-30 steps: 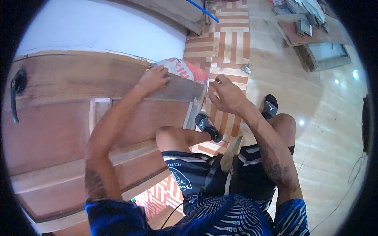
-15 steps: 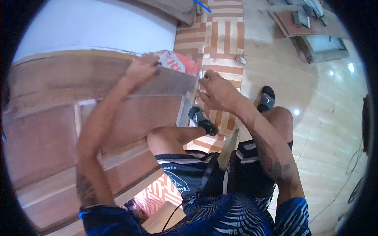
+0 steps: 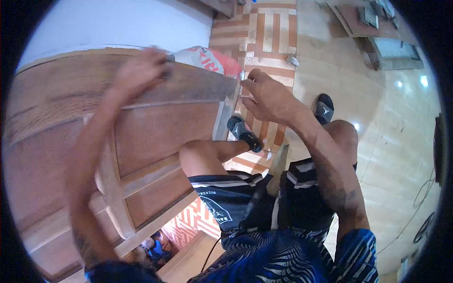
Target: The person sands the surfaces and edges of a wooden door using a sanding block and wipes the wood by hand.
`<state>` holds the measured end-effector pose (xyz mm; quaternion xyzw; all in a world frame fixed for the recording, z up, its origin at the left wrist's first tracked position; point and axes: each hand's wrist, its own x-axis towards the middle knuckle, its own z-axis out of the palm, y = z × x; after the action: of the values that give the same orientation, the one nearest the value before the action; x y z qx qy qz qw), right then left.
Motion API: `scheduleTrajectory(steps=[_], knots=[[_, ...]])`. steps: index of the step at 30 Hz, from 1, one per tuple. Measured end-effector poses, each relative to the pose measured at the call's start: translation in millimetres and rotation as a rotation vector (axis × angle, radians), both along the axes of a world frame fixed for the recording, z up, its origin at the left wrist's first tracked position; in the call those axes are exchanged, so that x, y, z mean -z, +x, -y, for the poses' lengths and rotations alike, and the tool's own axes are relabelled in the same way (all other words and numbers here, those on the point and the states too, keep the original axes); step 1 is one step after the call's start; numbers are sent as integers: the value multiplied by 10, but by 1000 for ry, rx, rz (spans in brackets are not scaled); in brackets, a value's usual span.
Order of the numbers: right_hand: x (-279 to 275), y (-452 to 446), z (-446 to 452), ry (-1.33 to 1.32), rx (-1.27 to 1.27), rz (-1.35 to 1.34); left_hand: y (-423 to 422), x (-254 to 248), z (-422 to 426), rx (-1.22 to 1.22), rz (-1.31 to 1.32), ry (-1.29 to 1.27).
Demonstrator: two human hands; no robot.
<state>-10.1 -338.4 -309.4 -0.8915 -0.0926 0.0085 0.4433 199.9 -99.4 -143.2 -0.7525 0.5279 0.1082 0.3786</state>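
A large brown wooden panel (image 3: 163,137) with framed, recessed sections leans across the left side. My left hand (image 3: 139,75), smeared by motion, is closed around a small dark piece (image 3: 168,65) at the panel's upper edge; its exact kind is too blurred to make out. At the panel's right end, my right hand (image 3: 271,99) has its fingers bent against the upper corner, the thumb lower down. Some of those fingertips are hidden. Behind the upper edge, between the hands, lies a red and white printed sack (image 3: 207,61).
My sandalled feet stand on patterned tiles (image 3: 271,35) and plain beige tiles (image 3: 349,80). Boards and small pieces (image 3: 363,21) are piled at the upper right. Another person (image 3: 158,247) shows partly below the panel. A thin cable (image 3: 401,236) runs along the right floor.
My left hand has slid leftward along the panel's upper edge with the dark piece. The right hand stays at the corner. The view has shifted slightly, showing more of the person below.
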Motion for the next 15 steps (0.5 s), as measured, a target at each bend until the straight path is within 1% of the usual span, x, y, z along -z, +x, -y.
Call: scheduleTrajectory(steps=[1, 3, 4, 6, 7, 9, 10, 11, 13, 14, 15], knots=[[36, -3, 41, -6, -1, -5, 204, 600, -113, 226, 28, -9], [96, -46, 161, -91, 53, 28, 35, 889, 345, 15, 3, 220], [109, -91, 170, -123, 65, 32, 4, 750, 328, 24, -16, 174], [69, -115, 215, -119, 48, -10, -115, 253, 55, 16, -82, 91], [46, -47, 242, -122, 43, -23, -118, -119, -44, -57, -21, 77], [79, -20, 136, -45, 48, 105, -181, -1025, -167, -191, 58, 45], [74, 0, 86, -7, 39, 160, -206, -1375, -155, -250, 91, 15], [64, 47, 40, 30, 37, 220, -184, -1500, -122, -213, 120, 39], [-1, 67, -31, 27, 3, 103, -187, -1578, -138, -154, 183, 86], [-20, 62, -78, 30, -19, 48, -124, -1319, -200, -63, 164, 22], [-9, 53, -103, 25, -31, 29, -36, -885, -222, 35, 147, -46]])
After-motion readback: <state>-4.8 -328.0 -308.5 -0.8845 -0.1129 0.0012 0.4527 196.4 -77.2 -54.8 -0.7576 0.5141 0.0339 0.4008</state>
